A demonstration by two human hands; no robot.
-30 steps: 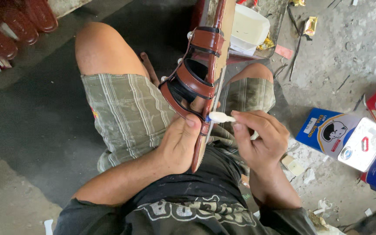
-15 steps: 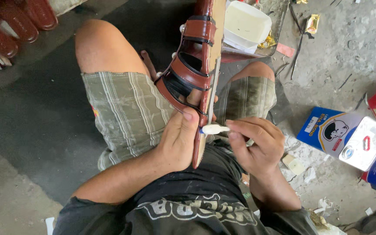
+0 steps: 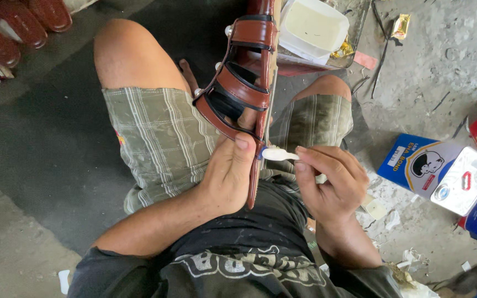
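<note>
My left hand [image 3: 228,175] grips a brown strapped sandal [image 3: 243,83] by its lower part, the thumb pressed on the sole's edge; the sandal stands on edge between my knees. My right hand [image 3: 329,179] pinches a small white applicator [image 3: 279,154] whose tip touches the sandal's sole edge just beside my left thumb. I sit on the floor in plaid shorts and a dark shirt.
A white tub of pale paste [image 3: 311,26] sits in a tray beyond the sandal. Blue and red tins [image 3: 420,164] and a shiny lid [image 3: 464,180] lie on the concrete at right. Dark red sandals [image 3: 12,27] lie at the top left. Paper scraps litter the floor.
The applicator tip has slid along the sole edge, now close to my left thumb. The sandal has shifted slightly upward in view; both hands keep their grip.
</note>
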